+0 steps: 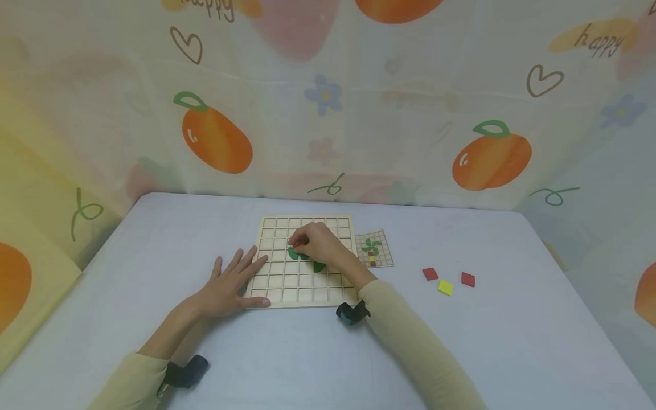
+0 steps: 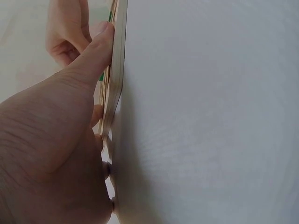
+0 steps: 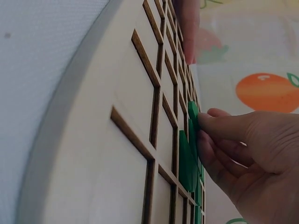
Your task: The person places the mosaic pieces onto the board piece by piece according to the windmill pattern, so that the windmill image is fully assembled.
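Note:
A pale wooden grid board lies on the table. My left hand is spread flat at its left side, fingertips on the left edge and thumb along the near left corner. Over the middle of the grid, my right hand pinches a green piece with a rounded edge between thumb and fingers, low over the cells. Another green piece sits in a cell just under that hand. More green pieces lie close by, partly hidden by the right hand.
Against the board's right side lies a small pattern card showing green, red and yellow shapes. Farther right on the white table are a red square, a yellow square and a second red square. A printed curtain hangs behind.

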Demonstrator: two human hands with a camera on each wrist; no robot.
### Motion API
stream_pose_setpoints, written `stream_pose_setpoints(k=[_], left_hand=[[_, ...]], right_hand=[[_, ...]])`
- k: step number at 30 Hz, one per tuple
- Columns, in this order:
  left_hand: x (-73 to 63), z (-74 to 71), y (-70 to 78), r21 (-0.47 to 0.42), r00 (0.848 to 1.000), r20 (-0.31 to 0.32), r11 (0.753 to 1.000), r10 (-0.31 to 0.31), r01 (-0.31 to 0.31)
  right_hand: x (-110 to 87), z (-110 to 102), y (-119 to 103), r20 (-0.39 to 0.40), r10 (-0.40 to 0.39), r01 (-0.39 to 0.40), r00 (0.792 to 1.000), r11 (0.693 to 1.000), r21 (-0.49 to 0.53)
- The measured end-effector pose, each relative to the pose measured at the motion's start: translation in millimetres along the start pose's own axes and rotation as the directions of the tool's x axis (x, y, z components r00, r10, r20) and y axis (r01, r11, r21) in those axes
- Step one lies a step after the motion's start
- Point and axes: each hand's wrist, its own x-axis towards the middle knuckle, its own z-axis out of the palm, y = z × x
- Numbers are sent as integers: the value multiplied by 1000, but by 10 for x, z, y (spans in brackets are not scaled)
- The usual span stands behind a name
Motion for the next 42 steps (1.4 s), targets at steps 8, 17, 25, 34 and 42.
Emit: stream_pose_setpoints(k=[8, 17, 25, 34, 42], left_hand=[[-2, 9, -11, -9, 1000, 5, 1000, -2, 2], [-17, 5, 7, 0, 1000, -9, 1000, 12, -12], [-14, -6, 14, 0, 1000, -6, 1000, 6, -6], [-12, 7, -6, -2, 1000, 4, 1000, -13, 13], [2, 28, -26, 1, 1000, 6, 1000, -5, 5]], right_hand=[[16, 21, -21, 5, -19, 19, 1000, 999, -46], [26, 42, -86, 50, -19, 25, 999, 992, -125], [15, 27, -103, 50, -20, 27, 999, 991, -132], [-24, -45, -99, 38, 29, -25, 999, 996, -91], [-63, -63, -85, 43, 35, -31, 998, 996, -84]])
